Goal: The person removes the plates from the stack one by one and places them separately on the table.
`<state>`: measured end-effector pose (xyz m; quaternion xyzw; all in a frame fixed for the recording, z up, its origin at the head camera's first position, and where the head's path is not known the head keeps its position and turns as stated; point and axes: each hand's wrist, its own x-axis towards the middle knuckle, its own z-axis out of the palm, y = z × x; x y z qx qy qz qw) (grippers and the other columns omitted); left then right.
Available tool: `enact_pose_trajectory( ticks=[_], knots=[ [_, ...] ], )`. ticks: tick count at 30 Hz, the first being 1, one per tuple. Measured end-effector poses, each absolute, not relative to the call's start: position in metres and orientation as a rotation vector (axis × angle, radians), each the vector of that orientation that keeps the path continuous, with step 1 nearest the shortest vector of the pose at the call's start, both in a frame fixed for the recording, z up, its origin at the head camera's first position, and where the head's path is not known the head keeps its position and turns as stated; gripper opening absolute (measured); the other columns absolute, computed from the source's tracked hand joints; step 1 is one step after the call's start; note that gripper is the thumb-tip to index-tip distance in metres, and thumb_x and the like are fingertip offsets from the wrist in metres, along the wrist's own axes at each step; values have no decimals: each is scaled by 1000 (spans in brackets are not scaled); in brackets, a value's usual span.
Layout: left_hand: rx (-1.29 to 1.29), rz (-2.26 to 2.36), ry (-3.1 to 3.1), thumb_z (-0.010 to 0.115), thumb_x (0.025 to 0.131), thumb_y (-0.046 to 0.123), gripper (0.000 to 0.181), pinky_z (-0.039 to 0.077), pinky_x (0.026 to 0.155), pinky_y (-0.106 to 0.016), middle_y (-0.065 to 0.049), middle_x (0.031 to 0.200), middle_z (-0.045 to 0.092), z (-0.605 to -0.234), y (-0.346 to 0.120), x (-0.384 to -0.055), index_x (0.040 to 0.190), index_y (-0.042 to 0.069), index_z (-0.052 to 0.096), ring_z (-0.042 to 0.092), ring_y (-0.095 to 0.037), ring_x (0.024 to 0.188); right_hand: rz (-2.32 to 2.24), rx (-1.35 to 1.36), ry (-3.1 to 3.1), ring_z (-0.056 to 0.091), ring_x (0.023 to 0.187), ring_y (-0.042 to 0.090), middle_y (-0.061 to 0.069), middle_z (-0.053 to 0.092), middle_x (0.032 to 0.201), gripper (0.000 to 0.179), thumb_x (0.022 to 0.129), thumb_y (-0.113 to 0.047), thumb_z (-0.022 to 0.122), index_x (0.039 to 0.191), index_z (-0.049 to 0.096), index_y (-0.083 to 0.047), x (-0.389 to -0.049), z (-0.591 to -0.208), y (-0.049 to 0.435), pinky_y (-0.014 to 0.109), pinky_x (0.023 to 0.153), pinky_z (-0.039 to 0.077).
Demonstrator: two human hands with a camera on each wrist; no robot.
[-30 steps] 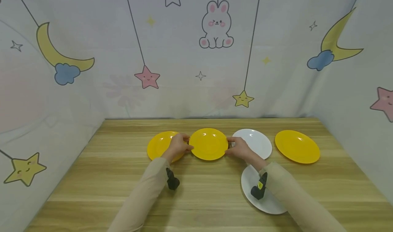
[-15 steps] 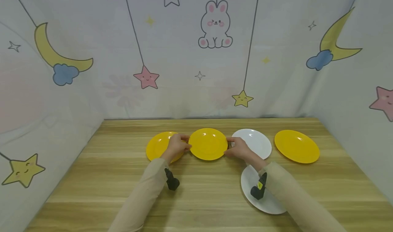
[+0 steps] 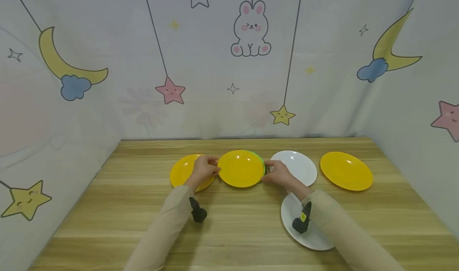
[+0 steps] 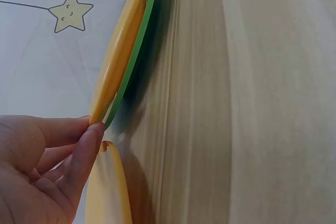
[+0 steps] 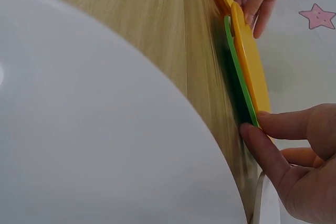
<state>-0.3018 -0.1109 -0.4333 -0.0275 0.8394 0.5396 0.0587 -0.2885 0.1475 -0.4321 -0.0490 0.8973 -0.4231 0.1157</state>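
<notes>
In the middle of the row, a yellow plate [image 3: 241, 168] lies over a green plate [image 4: 138, 51], whose edge shows as a thin crescent on the right in the head view. My left hand [image 3: 204, 170] pinches the yellow plate's left rim between thumb and fingers. At the opposite side, my right hand [image 3: 281, 174] pinches the green plate's rim, thumb below and index finger beside the yellow edge. Both wrist views show a gap between the two plates at the left end. Whether the green plate touches the table is unclear.
Another yellow plate [image 3: 181, 172] lies behind my left hand. A white plate [image 3: 299, 165] sits behind my right hand, with a yellow plate [image 3: 346, 171] farther right. Under my right forearm is a larger-looking white plate [image 3: 305, 237]. A printed curtain [image 3: 208, 119] encloses the wooden table [image 3: 229, 235].
My left hand has moved slightly left with the upper yellow plate. The green edge now shows at its right side, hidden before. My right hand has stayed nearly still.
</notes>
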Motion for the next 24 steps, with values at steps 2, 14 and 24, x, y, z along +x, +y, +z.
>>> enact_pose_trajectory(
  ticks=[2, 14, 24],
  knots=[
    [-111, 1656, 2515, 66, 77, -6, 40, 55, 66, -26, -21, 104, 60, -434, -112, -303, 116, -7, 58, 62, -19, 76, -1236, -153, 2637, 40, 120, 33, 20, 48, 130, 61, 71, -4, 71, 127, 49, 3, -288, -432, 147, 50, 104, 28],
    [-139, 1607, 2469, 63, 81, 0, 36, 55, 65, -23, -22, 108, 61, -433, -116, -303, 115, -10, 57, 60, -11, 65, -1226, -151, 2668, 44, 109, 29, 21, 49, 129, 61, 68, 1, 67, 127, 50, 3, -287, -432, 146, 46, 100, 33],
    [-123, 1663, 2404, 59, 84, 1, 31, 54, 60, -22, -17, 92, 63, -432, -119, -302, 113, -8, 58, 57, -11, 60, -1245, -172, 2672, 44, 111, 28, 20, 50, 128, 60, 68, 2, 66, 126, 50, 4, -286, -433, 145, 44, 100, 34]
  ],
)
